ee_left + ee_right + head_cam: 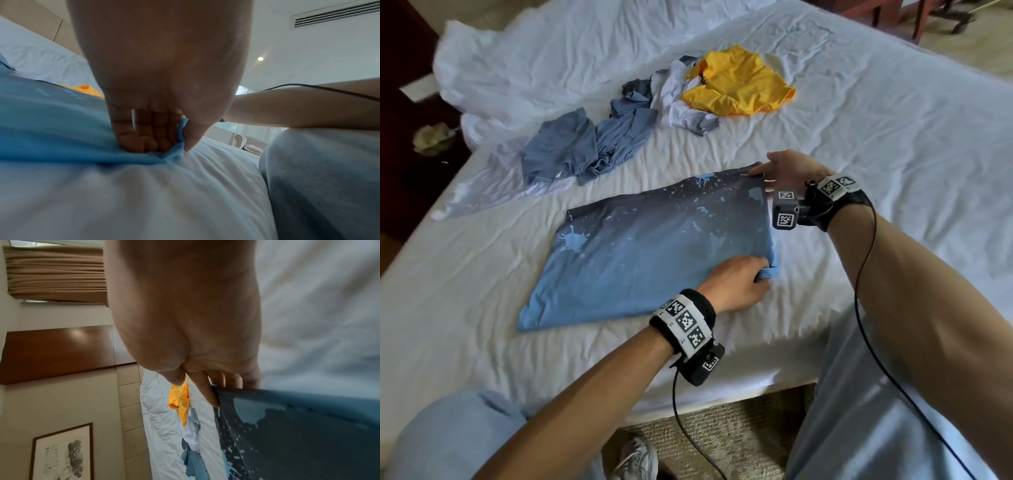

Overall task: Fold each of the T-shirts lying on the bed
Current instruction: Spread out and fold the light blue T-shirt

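The splatter-print T-shirt (pixel 654 246) lies flat on the bed (pixel 893 137) between both hands. The left hand (pixel 736 284) pinches its near corner, the right hand (pixel 787 171) the far one. Lifting both corners evenly should keep the fold square.

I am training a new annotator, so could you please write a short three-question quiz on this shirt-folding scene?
1. True or false: the left hand and the right hand both grip the splatter shirt.
2. Which shirt lies farthest from the person? A) the yellow shirt B) the splatter shirt C) the grey-blue shirt
3. Fill in: the shirts lie on a white ____.

Key:
1. True: the left hand pinches the near right corner, the right hand the far right corner.
2. A
3. bed
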Motion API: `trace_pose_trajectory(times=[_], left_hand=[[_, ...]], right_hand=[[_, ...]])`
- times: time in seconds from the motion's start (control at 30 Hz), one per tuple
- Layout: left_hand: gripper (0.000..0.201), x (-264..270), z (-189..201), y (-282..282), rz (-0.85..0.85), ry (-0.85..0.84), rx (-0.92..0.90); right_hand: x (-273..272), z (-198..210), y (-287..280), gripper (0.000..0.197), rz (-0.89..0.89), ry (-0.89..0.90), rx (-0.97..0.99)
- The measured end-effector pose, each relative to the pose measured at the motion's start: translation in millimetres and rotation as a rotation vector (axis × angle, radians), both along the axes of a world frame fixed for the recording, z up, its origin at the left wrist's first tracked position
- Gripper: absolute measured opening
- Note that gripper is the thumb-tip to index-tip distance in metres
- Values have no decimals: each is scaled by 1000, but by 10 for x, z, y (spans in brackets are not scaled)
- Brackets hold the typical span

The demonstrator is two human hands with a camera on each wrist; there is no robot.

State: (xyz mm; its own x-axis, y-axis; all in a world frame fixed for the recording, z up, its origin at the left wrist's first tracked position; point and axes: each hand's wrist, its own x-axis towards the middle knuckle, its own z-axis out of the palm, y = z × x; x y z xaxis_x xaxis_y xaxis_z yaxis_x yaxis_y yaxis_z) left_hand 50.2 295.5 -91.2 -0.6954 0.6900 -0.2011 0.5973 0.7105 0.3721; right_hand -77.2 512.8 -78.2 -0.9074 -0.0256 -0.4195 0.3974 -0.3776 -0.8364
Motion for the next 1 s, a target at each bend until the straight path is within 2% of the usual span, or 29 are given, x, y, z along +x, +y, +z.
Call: trace_pose_trajectory(times=[0.3,0.53,0.8,0.9,1.0], left_hand=[[29,283,120,381,-16,-174,94],[35,453,313,535,41,-218,313],[34,377,461,-159,265,-252,608],[25,339,523,-491,326,-259,684],[24,295,576,-865,409,-233,734]], right_hand=[[373,33,497,52,-32,-15,28],[640,28,939,56,-74,8,8],[478,296,434,58,-115,154,-51],[334,463,98,58,-107,180,-92],[205,651,-342,51,-83,197,-81]])
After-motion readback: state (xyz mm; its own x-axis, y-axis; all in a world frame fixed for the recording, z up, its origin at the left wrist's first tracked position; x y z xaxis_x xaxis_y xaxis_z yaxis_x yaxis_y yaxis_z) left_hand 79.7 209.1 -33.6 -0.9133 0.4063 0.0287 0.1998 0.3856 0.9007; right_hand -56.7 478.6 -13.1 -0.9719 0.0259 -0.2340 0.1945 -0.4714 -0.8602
